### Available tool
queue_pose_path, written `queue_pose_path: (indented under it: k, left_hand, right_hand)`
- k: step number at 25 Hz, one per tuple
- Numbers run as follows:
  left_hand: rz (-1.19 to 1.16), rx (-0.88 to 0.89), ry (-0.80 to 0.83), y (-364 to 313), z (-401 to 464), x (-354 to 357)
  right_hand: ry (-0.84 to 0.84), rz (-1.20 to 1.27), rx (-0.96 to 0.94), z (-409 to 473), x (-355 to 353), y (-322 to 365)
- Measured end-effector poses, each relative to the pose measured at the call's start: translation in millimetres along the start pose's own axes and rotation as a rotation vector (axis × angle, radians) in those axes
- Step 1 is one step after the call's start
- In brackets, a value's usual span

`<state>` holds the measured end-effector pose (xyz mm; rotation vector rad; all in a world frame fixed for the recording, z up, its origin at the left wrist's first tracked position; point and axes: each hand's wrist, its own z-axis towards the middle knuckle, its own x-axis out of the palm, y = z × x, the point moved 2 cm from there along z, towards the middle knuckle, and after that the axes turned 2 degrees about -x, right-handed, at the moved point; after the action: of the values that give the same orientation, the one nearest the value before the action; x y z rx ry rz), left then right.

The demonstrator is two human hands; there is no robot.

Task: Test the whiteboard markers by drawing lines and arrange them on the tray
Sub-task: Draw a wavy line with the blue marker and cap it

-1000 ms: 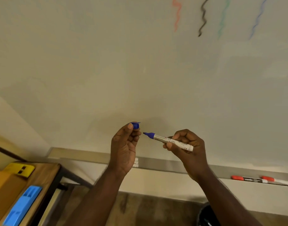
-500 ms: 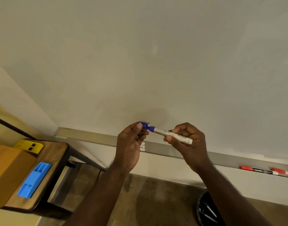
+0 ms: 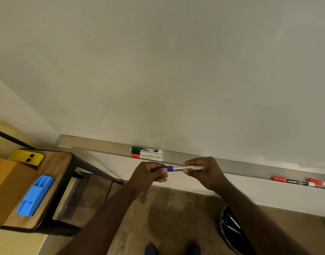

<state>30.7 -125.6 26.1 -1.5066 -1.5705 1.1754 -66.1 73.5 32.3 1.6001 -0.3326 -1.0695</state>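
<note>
I hold a blue whiteboard marker (image 3: 177, 168) level between both hands, just in front of the grey tray (image 3: 231, 165) under the whiteboard (image 3: 176, 70). My left hand (image 3: 148, 173) pinches its blue cap end. My right hand (image 3: 204, 171) grips the white barrel. The cap sits on the marker. On the tray behind my hands lie three markers side by side: green (image 3: 147, 149), black (image 3: 146, 153) and red (image 3: 146, 157).
Two more red-capped markers (image 3: 294, 180) lie on the tray at the right. A wooden side table (image 3: 53, 173) at the left carries a blue holder (image 3: 35, 196), a yellow block (image 3: 26, 157) and a brown box. A black bin (image 3: 229, 229) stands on the floor.
The cap in my left hand went onto the marker's tip and both hands dropped toward the tray. My view tilted down, so the drawn lines left the frame and the three tray markers appeared.
</note>
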Motion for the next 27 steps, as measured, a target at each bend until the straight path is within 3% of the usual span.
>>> queue_pose_path:
  k: [8, 13, 17, 20, 27]
  left_hand:
    - [0.034, 0.007, -0.023, 19.5, 33.1, 1.0]
    - [0.547, 0.207, -0.169, 17.8, 72.2, -7.0]
    - [0.797, 0.322, -0.15, 31.9, 85.7, 0.4]
    - [0.939, 0.321, -0.204, 38.2, 93.5, 6.7]
    - [1.086, 0.306, -0.267, 37.1, 101.2, 14.1]
  right_hand:
    - [0.032, 0.032, 0.097, 22.7, 7.7, -33.5]
    - [-0.081, -0.279, 0.031, 37.4, 17.4, -50.0]
    - [-0.105, -0.413, -0.025, 33.2, 32.1, -67.0]
    - [-0.151, -0.364, 0.056, 34.1, 33.7, -78.7]
    - [-0.096, -0.52, 0.102, 42.4, 35.9, -93.0]
